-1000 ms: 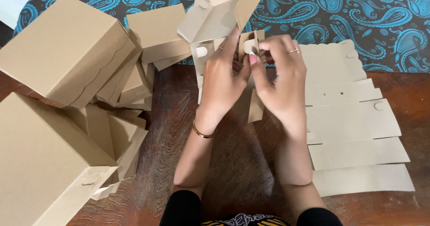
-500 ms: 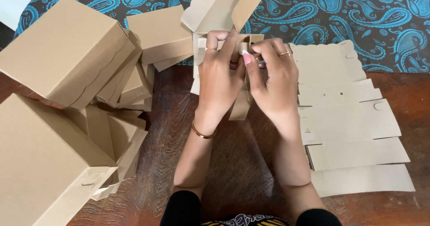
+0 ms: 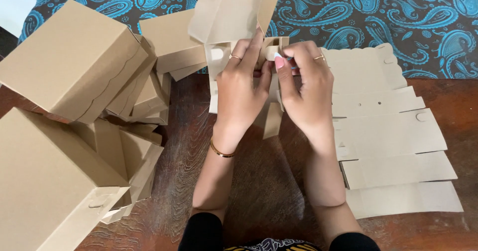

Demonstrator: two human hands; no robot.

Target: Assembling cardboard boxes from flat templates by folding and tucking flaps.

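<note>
My left hand (image 3: pixel 243 89) and my right hand (image 3: pixel 304 87) both grip a partly folded brown cardboard box (image 3: pixel 234 19) held above the wooden table (image 3: pixel 259 181). Its lid and side panels stick up toward the top of the view. Fingers of both hands pinch a small side flap with a round tab near the box's middle. A loose flap hangs down between my wrists. My left wrist wears a thin gold bangle, and both hands wear rings.
Several assembled brown boxes (image 3: pixel 69 57) pile up at the left, one large box (image 3: pixel 45 181) nearest me. A stack of flat die-cut cardboard blanks (image 3: pixel 393 131) lies at the right. A blue paisley cloth (image 3: pixel 378 12) covers the far side.
My hands have lifted the box slightly away from me and closed in on the small tab flap; the panels have folded closer together.
</note>
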